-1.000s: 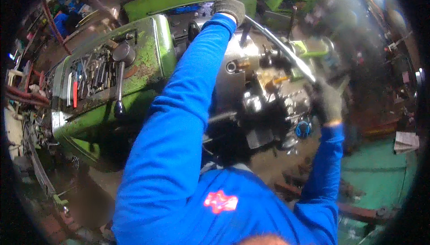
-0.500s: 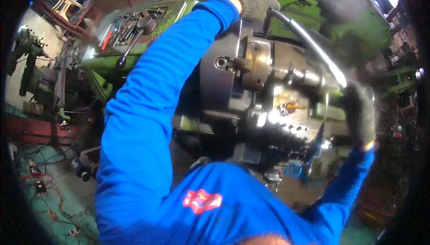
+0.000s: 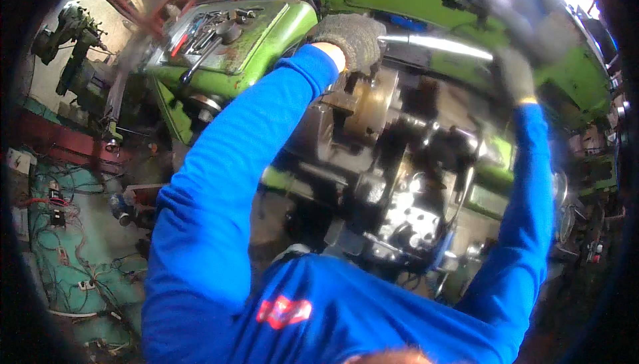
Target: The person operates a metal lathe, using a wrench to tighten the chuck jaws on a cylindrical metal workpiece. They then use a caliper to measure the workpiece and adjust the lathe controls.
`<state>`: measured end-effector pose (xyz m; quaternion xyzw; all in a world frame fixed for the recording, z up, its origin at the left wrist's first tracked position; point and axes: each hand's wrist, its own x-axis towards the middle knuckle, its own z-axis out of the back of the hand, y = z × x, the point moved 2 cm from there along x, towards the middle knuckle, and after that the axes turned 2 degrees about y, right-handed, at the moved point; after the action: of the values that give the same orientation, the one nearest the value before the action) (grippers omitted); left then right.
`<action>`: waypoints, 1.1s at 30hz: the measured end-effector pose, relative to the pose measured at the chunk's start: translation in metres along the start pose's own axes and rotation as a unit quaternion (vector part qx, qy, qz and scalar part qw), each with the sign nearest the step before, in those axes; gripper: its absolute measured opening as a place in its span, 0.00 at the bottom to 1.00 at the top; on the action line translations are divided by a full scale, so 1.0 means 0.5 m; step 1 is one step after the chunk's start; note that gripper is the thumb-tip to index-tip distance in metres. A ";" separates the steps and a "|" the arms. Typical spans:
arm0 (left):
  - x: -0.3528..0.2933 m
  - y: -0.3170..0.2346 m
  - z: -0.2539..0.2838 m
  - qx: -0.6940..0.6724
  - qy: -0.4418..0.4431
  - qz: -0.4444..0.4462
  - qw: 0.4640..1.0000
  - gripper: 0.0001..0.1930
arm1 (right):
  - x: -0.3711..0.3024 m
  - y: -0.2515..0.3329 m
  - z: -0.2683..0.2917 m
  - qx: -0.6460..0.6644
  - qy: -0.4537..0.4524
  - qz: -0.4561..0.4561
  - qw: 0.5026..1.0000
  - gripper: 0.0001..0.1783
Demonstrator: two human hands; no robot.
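While the left blue sleeve [image 3: 219, 191] reaches forward past a round brassy metal part [image 3: 374, 103], the gloved left hand [image 3: 351, 43] lies just beyond that part, closed around the left end of a shiny metal bar [image 3: 442, 44]. The bar's long axis runs crosswise between the hands, its right end meeting the gloved right hand [image 3: 514, 74], too blurred to tell whether it grips; beyond stands a green panel [image 3: 386, 3].

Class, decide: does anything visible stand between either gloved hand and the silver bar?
Nothing visible does: the left hand and right hand are at opposite ends of the silver bar, though blur obscures the right's contact.
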<state>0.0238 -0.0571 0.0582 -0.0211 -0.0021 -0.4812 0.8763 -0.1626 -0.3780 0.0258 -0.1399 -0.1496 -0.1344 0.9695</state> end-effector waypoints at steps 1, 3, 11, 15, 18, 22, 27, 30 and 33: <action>-0.001 0.002 -0.005 -0.007 0.007 0.009 1.000 0.13 | 0.021 0.002 -0.006 -0.010 0.005 -0.001 1.000 0.15; -0.010 0.005 -0.019 -0.030 0.027 0.034 0.999 0.14 | 0.068 -0.001 -0.033 -0.013 -0.010 0.002 1.000 0.14; -0.037 0.021 -0.032 -0.026 -0.015 0.071 0.997 0.16 | 0.179 0.145 0.007 0.008 -0.011 -0.007 1.000 0.14; -0.010 0.028 -0.045 -0.001 -0.047 0.060 0.997 0.15 | 0.134 0.106 -0.023 0.008 0.039 -0.024 0.999 0.19; -0.017 0.049 -0.059 0.018 -0.070 0.065 0.995 0.15 | 0.083 0.131 0.045 0.025 0.064 -0.028 0.997 0.20; -0.015 0.045 -0.047 0.010 -0.104 0.026 0.994 0.14 | 0.049 0.041 0.020 -0.016 -0.033 0.042 0.998 0.23; -0.034 0.031 -0.026 -0.005 -0.072 0.028 0.997 0.15 | 0.079 0.003 -0.031 0.199 0.056 -0.132 0.970 0.25; -0.031 0.034 -0.026 -0.028 -0.086 0.027 0.996 0.15 | 0.101 -0.133 -0.130 0.171 0.095 -0.105 0.975 0.28; -0.010 0.029 -0.033 -0.029 -0.092 0.033 0.995 0.15 | 0.102 -0.205 -0.167 0.057 0.128 -0.046 0.989 0.29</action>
<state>0.0332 -0.0455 0.0408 -0.0904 -0.0681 -0.4478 0.8869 -0.1257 -0.5100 -0.0104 -0.0587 -0.0382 -0.1871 0.9798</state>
